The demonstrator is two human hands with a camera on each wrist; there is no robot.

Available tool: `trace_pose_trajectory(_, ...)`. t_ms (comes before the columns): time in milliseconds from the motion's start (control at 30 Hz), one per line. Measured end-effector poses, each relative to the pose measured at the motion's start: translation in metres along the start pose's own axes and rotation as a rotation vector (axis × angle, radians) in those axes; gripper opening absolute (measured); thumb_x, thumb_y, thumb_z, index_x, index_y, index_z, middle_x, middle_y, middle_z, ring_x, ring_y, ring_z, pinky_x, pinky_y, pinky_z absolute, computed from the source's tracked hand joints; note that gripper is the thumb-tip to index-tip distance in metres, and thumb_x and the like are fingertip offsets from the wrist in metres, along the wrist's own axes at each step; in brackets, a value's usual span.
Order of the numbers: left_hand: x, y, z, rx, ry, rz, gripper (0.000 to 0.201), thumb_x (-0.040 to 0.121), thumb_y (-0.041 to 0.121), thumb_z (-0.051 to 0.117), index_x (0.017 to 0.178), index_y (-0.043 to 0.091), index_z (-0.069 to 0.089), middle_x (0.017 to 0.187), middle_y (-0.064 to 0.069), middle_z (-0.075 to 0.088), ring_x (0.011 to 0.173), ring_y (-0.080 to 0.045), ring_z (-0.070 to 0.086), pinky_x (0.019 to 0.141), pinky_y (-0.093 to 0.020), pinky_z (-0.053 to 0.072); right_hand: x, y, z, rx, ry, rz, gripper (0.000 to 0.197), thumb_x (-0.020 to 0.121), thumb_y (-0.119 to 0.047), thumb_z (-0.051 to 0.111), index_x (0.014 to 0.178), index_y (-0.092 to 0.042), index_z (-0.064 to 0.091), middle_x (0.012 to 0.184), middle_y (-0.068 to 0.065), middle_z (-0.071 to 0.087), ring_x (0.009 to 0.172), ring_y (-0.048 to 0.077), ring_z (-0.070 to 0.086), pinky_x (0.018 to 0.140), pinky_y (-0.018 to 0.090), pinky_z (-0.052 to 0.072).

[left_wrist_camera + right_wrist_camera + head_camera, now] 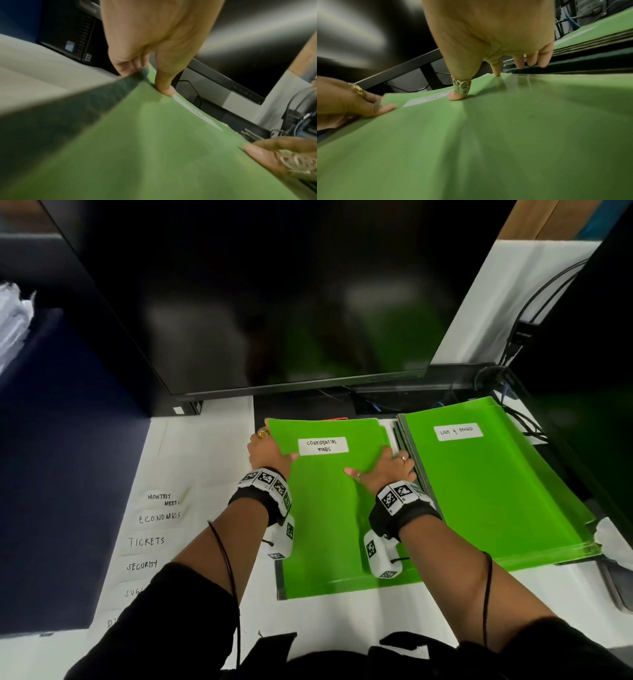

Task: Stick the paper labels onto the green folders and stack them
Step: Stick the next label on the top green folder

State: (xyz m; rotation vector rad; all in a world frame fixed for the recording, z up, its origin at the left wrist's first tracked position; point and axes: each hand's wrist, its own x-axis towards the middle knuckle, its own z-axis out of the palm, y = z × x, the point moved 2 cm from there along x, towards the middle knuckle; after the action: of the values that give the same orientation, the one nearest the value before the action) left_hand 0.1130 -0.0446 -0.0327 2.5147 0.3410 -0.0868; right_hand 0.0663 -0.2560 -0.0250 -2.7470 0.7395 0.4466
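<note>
Folder (pixel 325 501) labelled "Confidential Funds" is pinched at both side edges by left hand (pixel 269 455) and right hand (pixel 387 470), so it could buckle or land askew on the stack (pixel 496 491).

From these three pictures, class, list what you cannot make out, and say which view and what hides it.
1. Head view: the lowest paper labels are cut off by the left forearm.
2. Left wrist view: the folder label is too blurred and slanted to read.
3. Head view: folders beneath the "Lost & Found" folder are covered; their labels are hidden.
4. Head view: left hand fingers hidden under the "Confidential Funds" folder.
</note>
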Motion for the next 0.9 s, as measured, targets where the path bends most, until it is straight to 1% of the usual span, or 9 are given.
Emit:
trace_pose_trajectory(100, -0.005, 0.001, -0.012, -0.402, 0.122, -0.017, 0.051, 0.084, -0.003, 0.061, 0.130, 0.007, 0.040, 0.121, -0.016, 0.059, 0.112, -0.031, 0.057, 0.092, -0.031, 0.043, -0.002, 0.003, -0.001, 0.039, -0.028, -0.085, 0.093, 0.071, -0.076, 0.052, 0.145, -0.033, 0.017, 0.152, 0.019, 0.016, 0.138, 0.041, 0.020, 0.110, 0.054, 0.024)
trace_pose_trajectory(200, -0.009, 0.002, -0.021, -0.497, 0.219, 0.064, 0.060, 0.086, -0.016, 0.044, 0.140, 0.010, 0.033, 0.132, -0.013, 0.053, 0.121, -0.025, 0.051, 0.104, -0.031, 0.040, -0.008, 0.001, -0.003, 0.114, -0.040, -0.136, 0.098, 0.066, -0.082, 0.050, 0.146, -0.045, 0.007, 0.153, 0.017, 0.011, 0.139, 0.042, 0.018, 0.107, 0.061, 0.022)
trace_pose_trajectory(267, -0.011, 0.004, -0.024, -0.557, 0.261, 0.108, 0.065, 0.085, -0.019, 0.037, 0.141, 0.013, 0.033, 0.134, -0.008, 0.051, 0.121, -0.019, 0.050, 0.103, -0.021, 0.037, -0.010, -0.001, -0.003, 0.188, -0.035, -0.130, 0.104, 0.062, -0.083, 0.053, 0.145, -0.048, 0.000, 0.154, 0.018, 0.009, 0.140, 0.041, 0.017, 0.107, 0.064, 0.020)
trace_pose_trajectory(333, -0.010, 0.007, -0.027, -0.608, 0.275, 0.105, 0.059, 0.088, -0.017, 0.032, 0.140, 0.012, 0.034, 0.124, -0.004, 0.055, 0.105, -0.013, 0.053, 0.089, -0.012, 0.038, -0.012, -0.005, -0.004, 0.285, -0.016, -0.135, 0.109, 0.061, -0.080, 0.058, 0.145, -0.048, -0.005, 0.154, 0.022, 0.009, 0.141, 0.042, 0.018, 0.107, 0.064, 0.019)
trace_pose_trajectory(433, -0.008, 0.013, -0.030, -0.653, 0.222, 0.110, 0.050, 0.092, -0.010, 0.031, 0.139, 0.009, 0.035, 0.119, -0.009, 0.058, 0.102, -0.020, 0.058, 0.088, -0.020, 0.042, -0.012, -0.006, -0.009, 0.401, 0.044, -0.139, 0.110, 0.063, -0.071, 0.066, 0.146, -0.045, 0.000, 0.151, 0.027, 0.012, 0.139, 0.043, 0.023, 0.108, 0.061, 0.026)
trace_pose_trajectory(600, -0.004, 0.033, -0.022, -0.443, -0.060, 0.230, 0.056, 0.093, -0.004, 0.041, 0.146, 0.008, 0.028, 0.114, -0.010, 0.058, 0.093, -0.020, 0.056, 0.087, -0.023, 0.043, 0.001, 0.019, -0.028, 0.258, 0.111, -0.046, 0.097, 0.072, -0.063, 0.065, 0.148, -0.040, 0.009, 0.154, 0.022, 0.008, 0.141, 0.041, 0.016, 0.110, 0.056, 0.022)
trace_pose_trajectory(667, -0.008, 0.038, -0.013, -0.260, -0.280, 0.261, 0.058, 0.093, 0.002, 0.044, 0.147, 0.008, 0.026, 0.128, -0.014, 0.055, 0.107, -0.027, 0.058, 0.098, -0.028, 0.043, 0.005, 0.024, -0.035, 0.110, 0.166, -0.075, 0.086, 0.079, -0.055, 0.063, 0.148, -0.036, 0.015, 0.157, 0.015, 0.001, 0.142, 0.039, 0.010, 0.112, 0.056, 0.018)
trace_pose_trajectory(767, -0.019, 0.037, 0.000, 0.166, -0.528, 0.325, 0.071, 0.090, 0.018, 0.057, 0.150, 0.010, 0.018, 0.153, -0.010, 0.028, 0.136, -0.029, 0.037, 0.109, -0.034, 0.034, 0.002, 0.022, -0.032, 0.041, 0.142, -0.166, 0.076, 0.085, -0.050, 0.058, 0.148, -0.035, 0.019, 0.158, 0.009, -0.006, 0.144, 0.038, 0.004, 0.112, 0.061, 0.014)
trace_pose_trajectory(900, -0.029, 0.032, 0.010, 0.633, -0.663, 0.412, 0.117, 0.069, 0.048, 0.076, 0.152, 0.023, -0.002, 0.158, -0.004, -0.012, 0.147, -0.022, -0.006, 0.115, -0.055, 0.005, -0.013, 0.007, 0.002, 0.001, -0.135, -0.258, 0.092, 0.071, -0.082, 0.042, 0.148, -0.043, 0.009, 0.158, 0.008, -0.014, 0.142, 0.043, -0.012, 0.103, 0.073, 0.004)
